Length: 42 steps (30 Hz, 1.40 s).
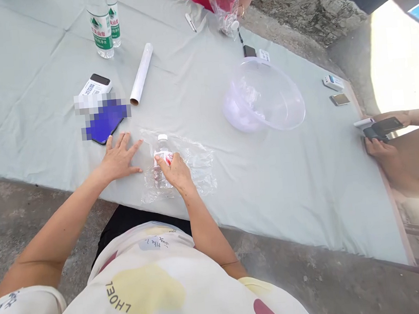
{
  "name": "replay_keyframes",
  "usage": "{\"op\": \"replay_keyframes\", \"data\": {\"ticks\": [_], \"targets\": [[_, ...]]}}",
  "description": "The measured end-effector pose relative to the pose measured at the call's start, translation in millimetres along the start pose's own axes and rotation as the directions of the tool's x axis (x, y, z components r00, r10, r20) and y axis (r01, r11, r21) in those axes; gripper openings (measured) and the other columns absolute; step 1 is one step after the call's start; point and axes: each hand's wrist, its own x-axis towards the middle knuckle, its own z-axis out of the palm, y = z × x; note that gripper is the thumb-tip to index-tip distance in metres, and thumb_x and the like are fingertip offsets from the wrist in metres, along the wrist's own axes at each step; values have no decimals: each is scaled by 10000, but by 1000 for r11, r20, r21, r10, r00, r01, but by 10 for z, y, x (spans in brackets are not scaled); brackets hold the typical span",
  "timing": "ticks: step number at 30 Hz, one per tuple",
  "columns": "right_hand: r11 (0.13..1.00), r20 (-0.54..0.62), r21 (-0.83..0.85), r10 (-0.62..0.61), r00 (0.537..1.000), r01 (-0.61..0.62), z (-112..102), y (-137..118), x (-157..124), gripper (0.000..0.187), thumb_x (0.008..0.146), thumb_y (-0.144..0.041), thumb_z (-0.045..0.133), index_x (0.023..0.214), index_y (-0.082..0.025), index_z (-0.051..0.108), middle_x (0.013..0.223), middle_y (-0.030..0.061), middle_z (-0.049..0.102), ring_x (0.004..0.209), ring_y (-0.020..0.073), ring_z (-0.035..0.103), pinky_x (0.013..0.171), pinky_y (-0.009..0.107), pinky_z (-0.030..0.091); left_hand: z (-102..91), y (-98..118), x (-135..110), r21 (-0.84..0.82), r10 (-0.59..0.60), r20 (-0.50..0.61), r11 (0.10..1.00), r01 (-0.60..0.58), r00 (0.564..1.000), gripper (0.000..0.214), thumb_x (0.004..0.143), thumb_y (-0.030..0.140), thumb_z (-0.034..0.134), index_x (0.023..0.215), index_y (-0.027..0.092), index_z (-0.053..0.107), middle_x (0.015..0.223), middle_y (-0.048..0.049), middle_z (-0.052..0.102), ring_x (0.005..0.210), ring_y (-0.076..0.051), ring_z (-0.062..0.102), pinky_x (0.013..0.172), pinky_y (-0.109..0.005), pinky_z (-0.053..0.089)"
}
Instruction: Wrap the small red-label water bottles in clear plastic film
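Right hand [175,173]: fingers closed around the small bottle [164,156] at its label, gripping from the near-right side. Left hand [119,158]: flat on the cloth, fingers spread wide, holding nothing, just left of the bottle and not touching it.

Bottle sits on a crumpled clear film sheet [195,165], which spreads mostly right and near of it. Long axis runs near-far in view, with the white cap at the far end and the base towards the body. Can't tell whether it's standing or lying. The left hand's thumb side is at the film's left edge; contact unclear.

Further out:
- Phone [104,126] just beyond the left hand.
- White roll [141,74] far-left, with two tall bottles [101,24] behind it.
- Clear bowl [263,96] well to the far-right.

Another person's hands [379,135] are at the right table edge, and a third person's are at the far end.
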Motion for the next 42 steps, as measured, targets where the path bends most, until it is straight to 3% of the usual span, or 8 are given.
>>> {"op": "replay_keyframes", "data": {"ticks": [5,12,20,26,30,34,38,42], "targets": [[999,16,-40,-8,1000,9,-20,-50,-33,619,892,-758,376,1048,-178,523,1101,186,645,917,325,656,688,378,466,120,284,-390,-145,-308,-204,948,282,929,421,965,409,435,1186,152,684,1289,-197,603,1234,-361,516,1004,-515,392],[999,85,-21,-31,996,33,-97,-32,-41,697,866,-758,435,1232,-170,509,1124,150,667,974,304,661,762,364,462,442,806,-545,-146,-335,-161,938,313,928,258,920,303,503,992,163,707,1060,-180,634,1020,-345,549,811,-468,416],[997,109,46,-67,992,63,-67,-70,20,662,883,-617,482,1379,-184,424,996,99,716,910,295,678,742,370,459,415,838,-582,-230,-357,-91,916,329,930,260,959,223,384,944,174,639,941,-134,676,926,-284,618,748,-384,423],[996,29,81,-33,999,30,36,-100,-20,597,897,-603,459,1323,-186,436,982,95,710,896,289,676,763,389,474,272,798,-597,-460,-489,74,757,465,869,204,965,285,367,946,232,563,744,-23,654,704,-211,615,640,-314,391],[997,102,-43,-54,993,59,-121,-132,-17,588,873,-649,495,1251,-199,491,980,101,716,891,298,672,740,384,463,237,760,-602,-539,-490,127,696,475,862,195,955,305,364,935,242,548,662,5,603,662,-209,596,627,-307,384],[981,32,-108,-160,987,163,-351,-199,201,559,877,-669,497,1163,-196,583,1116,104,701,1027,281,644,834,367,456,258,767,-632,-609,-492,117,651,453,863,311,980,454,332,1007,232,548,719,-3,630,702,-215,616,654,-314,404],[927,-37,-43,-373,927,371,-401,-340,669,339,950,-336,458,1227,-194,590,1145,66,690,1026,203,633,895,328,461,265,823,-661,-662,-502,115,605,443,857,484,855,607,555,1137,214,541,926,-22,676,765,-199,635,698,-315,446],[984,9,-19,-178,984,178,-439,-376,1037,441,904,-272,518,1335,-181,538,1072,93,707,1013,247,660,927,398,490,228,899,-655,-671,-508,167,569,475,845,542,833,579,598,1207,190,552,957,-26,664,802,-192,629,705,-318,451]]}}
